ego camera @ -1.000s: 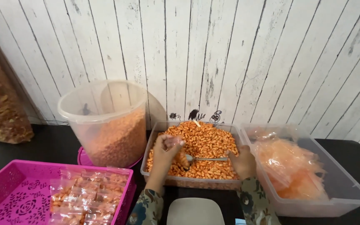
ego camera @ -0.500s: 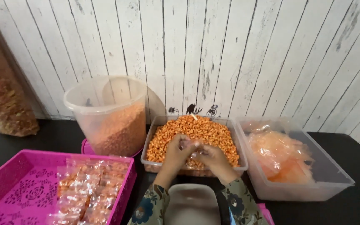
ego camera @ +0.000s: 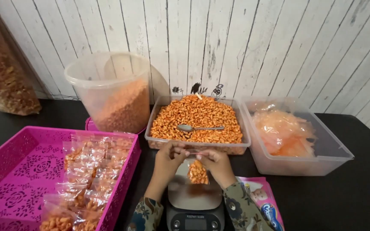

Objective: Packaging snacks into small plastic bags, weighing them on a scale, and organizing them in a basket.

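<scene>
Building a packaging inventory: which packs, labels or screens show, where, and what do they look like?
Small clear bag: orange snack inside, pinched by left hand and right hand.
Filled bags: in pink tray.
Empty bags: right tub.
Scale display: dark, bottom centre.
Printed packet: pink-blue, beside scale.

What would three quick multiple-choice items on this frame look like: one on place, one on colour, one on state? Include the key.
1. Where does the spoon lie?
A. on the snacks in the middle tub
B. in the pink tray
C. on the scale

2. What colour is the tray at the left?
A. blue
B. pink
C. white

3. How is the small bag held?
A. lying flat on the table
B. by both hands at its top, over the scale
C. by one hand only

Key: 1 A, the spoon rests on the orange snacks; 2 B, its lattice walls are bright pink; 3 B, the left hand and right hand pinch its top edge.
</scene>
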